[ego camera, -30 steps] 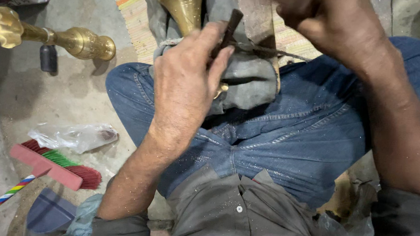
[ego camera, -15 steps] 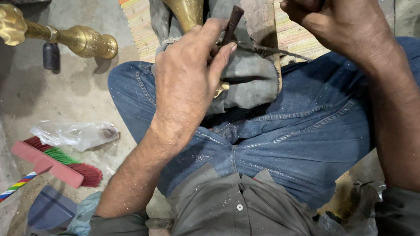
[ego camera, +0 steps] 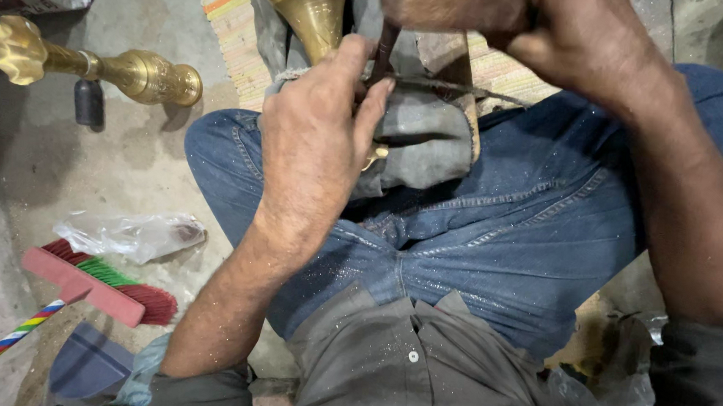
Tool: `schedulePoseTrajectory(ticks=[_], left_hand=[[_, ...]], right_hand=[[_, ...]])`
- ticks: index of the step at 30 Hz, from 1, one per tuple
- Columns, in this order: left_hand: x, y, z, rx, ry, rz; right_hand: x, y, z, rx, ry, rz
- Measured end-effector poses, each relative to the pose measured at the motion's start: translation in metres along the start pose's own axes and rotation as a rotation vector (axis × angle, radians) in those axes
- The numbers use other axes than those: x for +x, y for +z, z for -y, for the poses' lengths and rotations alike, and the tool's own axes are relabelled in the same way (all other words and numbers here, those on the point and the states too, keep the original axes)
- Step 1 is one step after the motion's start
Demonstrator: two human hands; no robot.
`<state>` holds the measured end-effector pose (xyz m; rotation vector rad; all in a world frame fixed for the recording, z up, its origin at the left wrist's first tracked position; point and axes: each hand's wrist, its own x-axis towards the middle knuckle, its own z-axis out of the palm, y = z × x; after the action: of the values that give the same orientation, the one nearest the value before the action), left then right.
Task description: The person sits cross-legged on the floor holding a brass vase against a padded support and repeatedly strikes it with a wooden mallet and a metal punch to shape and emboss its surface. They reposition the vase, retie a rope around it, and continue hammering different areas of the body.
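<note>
The left hand (ego camera: 319, 145) is resting knuckles-up at the centre of the frame, its thumb and fingers pinched shut around a thin dark punch (ego camera: 384, 50) that is standing almost upright. The right hand (ego camera: 572, 40), at the top right, is gripping a brown wooden mallet head (ego camera: 452, 4) tightly, just above the punch's top end. The punch's tip is hidden behind the left hand, down among grey cloth (ego camera: 430, 136) that is lying over the lap in blue jeans (ego camera: 503, 238). A flared brass piece (ego camera: 307, 4) is pointing down just left of the punch, at the top centre. A second brass piece (ego camera: 100, 66) is lying on the concrete floor in the upper left. A red broom (ego camera: 97, 282) with a striped handle is lying at the lower left, beside a crumpled plastic bag (ego camera: 126, 233).
</note>
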<state>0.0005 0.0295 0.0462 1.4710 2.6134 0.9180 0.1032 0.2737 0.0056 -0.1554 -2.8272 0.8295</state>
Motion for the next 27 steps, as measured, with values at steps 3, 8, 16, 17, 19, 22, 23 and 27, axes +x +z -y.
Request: schedulePoseTrajectory(ticks=[3, 8, 16, 17, 19, 22, 23, 27], left_hand=[[0.000, 0.000, 0.000, -0.010, -0.013, 0.005], [-0.001, 0.000, -0.002, -0.035, -0.032, 0.007], [-0.003, 0.000, -0.002, -0.012, -0.023, -0.018], [-0.002, 0.000, -0.002, 0.000, -0.020, -0.012], [-0.002, 0.000, -0.001, -0.016, -0.032, -0.016], [-0.002, 0.000, 0.001, -0.053, -0.025, -0.033], [-0.003, -0.001, 0.001, -0.066, -0.020, -0.038], [-0.003, 0.001, 0.003, -0.083, -0.032, -0.011]], right_hand=[[0.003, 0.000, -0.001, 0.083, 0.050, 0.009], [0.004, 0.000, -0.002, 0.150, 0.118, 0.027], [0.005, -0.005, -0.003, -0.035, -0.096, -0.027], [0.004, -0.005, -0.005, -0.141, -0.174, -0.025], [0.003, -0.004, -0.009, -0.111, -0.124, -0.052], [0.000, 0.000, -0.016, -0.017, 0.074, -0.035], [-0.001, 0.002, -0.018, 0.024, 0.161, -0.019], [-0.004, 0.004, -0.018, 0.068, -0.109, -0.116]])
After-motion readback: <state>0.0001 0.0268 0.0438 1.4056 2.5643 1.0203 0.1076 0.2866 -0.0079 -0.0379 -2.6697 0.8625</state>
